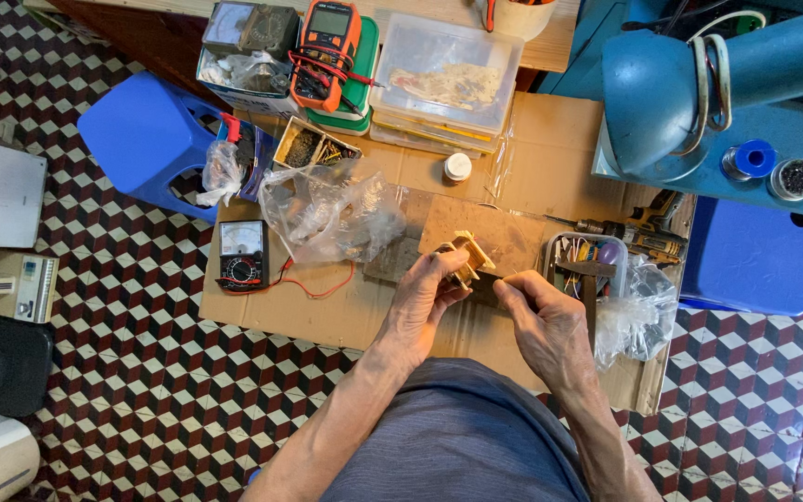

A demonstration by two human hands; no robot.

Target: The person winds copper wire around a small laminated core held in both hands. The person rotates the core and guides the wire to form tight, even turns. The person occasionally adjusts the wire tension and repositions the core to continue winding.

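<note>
— Hands first: what are they on?

— Left hand [423, 302] grips a small pale yellow, boxy plastic-looking part with square flanges [465, 255], fingers [439, 270] curled tight around its near side. It is held just above the brown cardboard sheet [327, 311] that covers the surface, in front of a flat brown board [504, 232].

— And the right hand [541, 321]?

— Its fingers are pinched narrow on something thin and dark [490, 279] that touches the yellow part; what that is, I cannot tell.

— How would the part handle?

— Light and stiff, I'd judge, with thin flanges that could crack under a hard squeeze. Best taken across the body, between the flanges, as the left hand does.

— What lies round about?

— A crumpled clear plastic bag [332, 214] to the left, a small black analogue meter with red leads [242, 256] beyond it, a clear tub of coloured small parts [587, 253] just to the right, and an orange digital multimeter [325, 51] farther back on stacked boxes.
</note>
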